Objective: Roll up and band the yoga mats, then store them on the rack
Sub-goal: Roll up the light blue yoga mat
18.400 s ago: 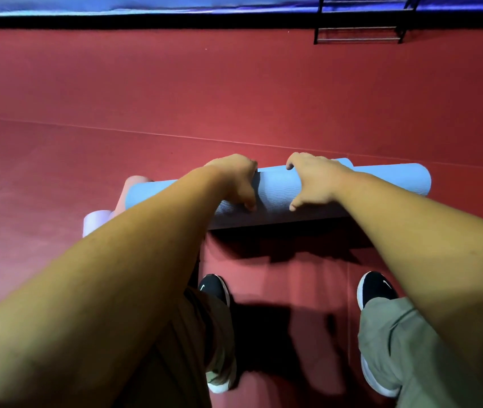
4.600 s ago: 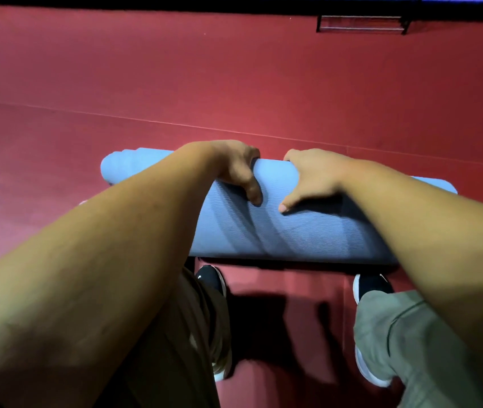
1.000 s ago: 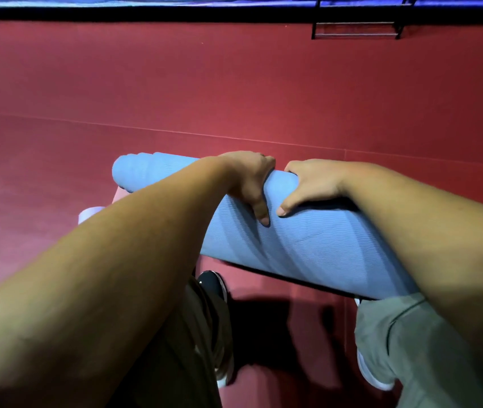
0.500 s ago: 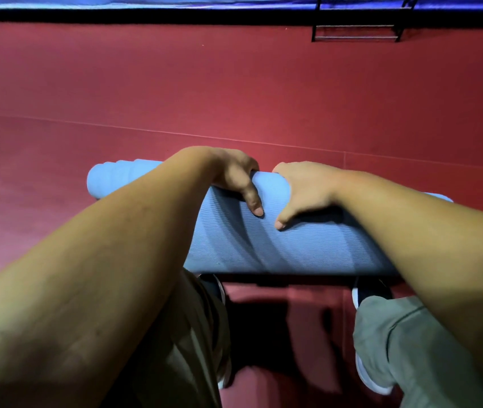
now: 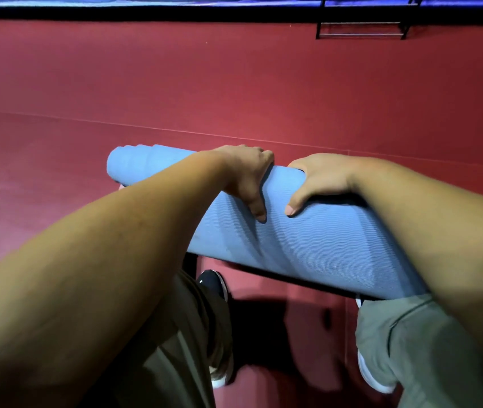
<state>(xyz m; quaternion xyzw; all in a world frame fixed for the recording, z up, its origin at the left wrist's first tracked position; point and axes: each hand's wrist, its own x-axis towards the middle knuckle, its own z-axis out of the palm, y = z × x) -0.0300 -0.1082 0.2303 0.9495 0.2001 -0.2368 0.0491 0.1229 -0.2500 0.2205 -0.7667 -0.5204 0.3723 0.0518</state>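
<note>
In the head view, we have the blue mat (image 5: 308,245) rolled into a thick tube and, as far as we can judge from the shadow under it, lifted clear of the red floor (image 5: 234,83). It lies tilted: its left end points away from us and its right end comes near, above our right knee. Our left hand (image 5: 243,172) and right hand (image 5: 319,178) sit close together at the roll's middle. Both clamp it, with fingers curled over the far side and thumbs (image 5: 256,207) pressed on the near face. The fingertips themselves are hidden behind the roll.

We see no band on the mat, so we judge that banding is not yet done. The left end shows stepped layers, a sign that the roll is telescoping a little. To do this step well, we should square that end first, tapping it flush. We should also squeeze evenly with both hands so the wraps do not loosen. With both grips at the centre, the long ends may sag or swing, and a wider hold would steady them. The rack (image 5: 361,28) stands well away, by the far wall.
</note>
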